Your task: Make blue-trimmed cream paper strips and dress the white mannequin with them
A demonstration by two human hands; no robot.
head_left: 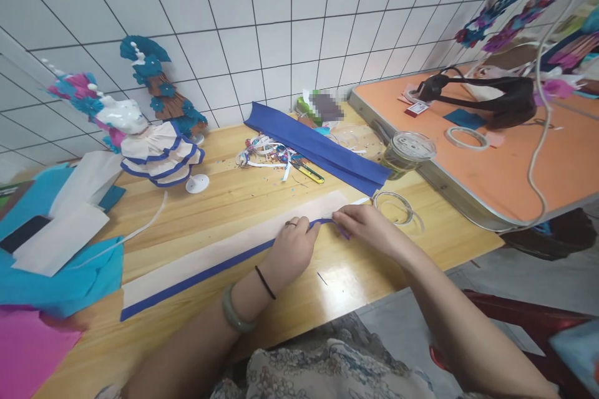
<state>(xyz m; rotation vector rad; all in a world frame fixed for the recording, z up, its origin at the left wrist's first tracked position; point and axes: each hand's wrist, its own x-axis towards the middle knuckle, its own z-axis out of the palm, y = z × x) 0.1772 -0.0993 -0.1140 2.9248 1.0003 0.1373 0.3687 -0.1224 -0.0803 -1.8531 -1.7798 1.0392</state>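
A long cream paper strip (206,255) with a narrow blue paper strip (187,282) along its near edge lies slantwise on the wooden table. My left hand (292,246) presses on it, thumb and forefinger closed at the blue edging. A little to the right, my right hand (367,226) pinches the blue strip near its far end, where a short blue piece hangs loose. Fingers hide the exact grip. Beside my right hand lies a roll of clear tape (395,207). Beyond the hands are a yellow utility knife (309,173) and a folded blue sheet (313,146).
Paper scraps (266,153) lie near the knife. A clear lidded jar (409,149) stands at the right, beside an orange table (505,162). Dolls in paper dresses (159,153) stand at the back left. Turquoise paper (88,274) and pink paper (35,349) cover the left side.
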